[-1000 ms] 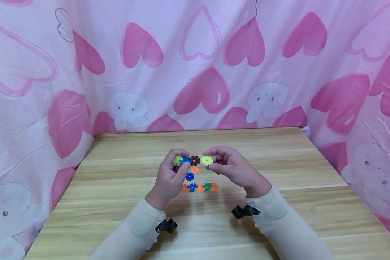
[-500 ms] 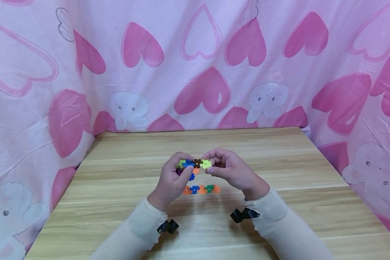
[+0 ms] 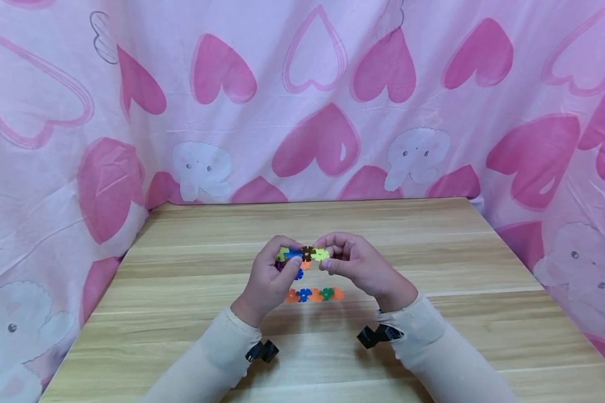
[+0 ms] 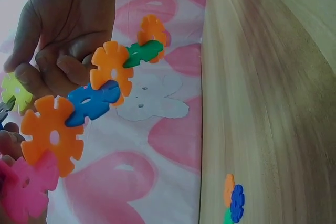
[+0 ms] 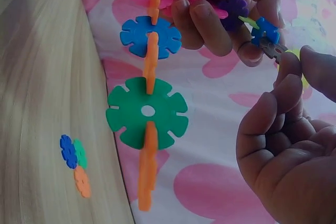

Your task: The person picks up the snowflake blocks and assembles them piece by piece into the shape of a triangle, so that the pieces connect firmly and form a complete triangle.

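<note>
**Two hands gripping one chain of snowflake discs**

Two hands are holding a chain of interlocking discs (image 3: 302, 254) in the air above the wooden table (image 3: 433, 252). All positions below are given relative to that chain.

The left hand (image 3: 269, 277) is gripping the left end of the chain. Its fingers (image 5: 202, 22) are curling round the pink and purple discs, and its thumb is pressing on top near the blue disc (image 3: 293, 254). The grip is closing firmly on the discs, with no gap showing.

The right hand (image 3: 358, 263) is working at the right end of the chain. Its thumb and forefinger are pinching the yellow-green disc (image 3: 320, 254), which is sitting against the brown disc (image 3: 307, 253). The remaining fingers are curling loosely into the palm and are touching nothing.

A hanging branch (image 4: 89, 103) of the chain is dangling below the left hand: orange, blue, orange, green and orange discs, slotted edge to edge at right angles.

A loose cluster (image 3: 313, 294) of orange, blue and green discs is lying flat on the table below the chain, apart from both hands.

A pink heart-print cloth (image 3: 302, 95) is hanging behind the chain, around the far edge of the table.
</note>
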A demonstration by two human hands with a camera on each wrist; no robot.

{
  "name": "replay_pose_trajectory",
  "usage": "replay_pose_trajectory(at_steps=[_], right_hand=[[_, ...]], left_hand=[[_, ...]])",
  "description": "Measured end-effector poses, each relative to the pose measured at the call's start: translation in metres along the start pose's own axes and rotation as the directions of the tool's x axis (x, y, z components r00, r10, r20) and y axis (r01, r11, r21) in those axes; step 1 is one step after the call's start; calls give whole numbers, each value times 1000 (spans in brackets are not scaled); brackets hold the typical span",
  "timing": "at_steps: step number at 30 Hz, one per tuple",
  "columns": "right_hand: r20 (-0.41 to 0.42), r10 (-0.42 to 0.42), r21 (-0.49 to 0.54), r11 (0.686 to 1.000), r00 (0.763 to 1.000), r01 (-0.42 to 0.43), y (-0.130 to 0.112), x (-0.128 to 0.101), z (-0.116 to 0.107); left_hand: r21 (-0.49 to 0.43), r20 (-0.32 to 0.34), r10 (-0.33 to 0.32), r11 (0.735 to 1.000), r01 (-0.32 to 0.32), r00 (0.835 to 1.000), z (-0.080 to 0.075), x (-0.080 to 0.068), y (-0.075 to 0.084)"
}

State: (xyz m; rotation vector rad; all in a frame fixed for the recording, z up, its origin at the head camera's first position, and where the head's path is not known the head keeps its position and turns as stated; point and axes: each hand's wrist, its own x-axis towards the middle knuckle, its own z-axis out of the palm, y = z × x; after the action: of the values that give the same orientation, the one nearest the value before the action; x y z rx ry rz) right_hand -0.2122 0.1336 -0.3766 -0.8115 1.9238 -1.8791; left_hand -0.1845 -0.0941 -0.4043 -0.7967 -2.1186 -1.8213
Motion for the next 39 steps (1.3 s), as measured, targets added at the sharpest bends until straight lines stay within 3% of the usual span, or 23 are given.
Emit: replay_pose_trajectory(at_steps=[13, 18, 21, 26, 31, 35, 39], right_hand=[[20, -12, -30, 999, 1000, 12, 6, 3, -10], [8, 79, -22, 997, 997, -79, 20, 9, -18], [25, 200, -2, 980, 979, -200, 36, 14, -22], [62, 370, 4, 929, 927, -371, 60, 18, -24], [118, 407, 52, 908, 906, -415, 75, 22, -24], [136, 451, 20, 889, 882, -457, 80, 24, -25], [45, 518, -67, 855, 854, -515, 78, 22, -28]], left_hand=[[12, -56, -16, 1000, 17, 998, -1, 2, 3], [1, -74, -16, 1000, 16, 997, -3, 3, 5], [-14, -73, -10, 1000, 9, 997, -3, 3, 5], [-25, -68, -5, 1000, 3, 998, -3, 2, 6], [-36, -68, -8, 999, 5, 998, -3, 2, 6], [-44, -62, -11, 999, 8, 998, -2, 2, 5], [-44, -58, -19, 999, 17, 998, -2, 2, 5]])
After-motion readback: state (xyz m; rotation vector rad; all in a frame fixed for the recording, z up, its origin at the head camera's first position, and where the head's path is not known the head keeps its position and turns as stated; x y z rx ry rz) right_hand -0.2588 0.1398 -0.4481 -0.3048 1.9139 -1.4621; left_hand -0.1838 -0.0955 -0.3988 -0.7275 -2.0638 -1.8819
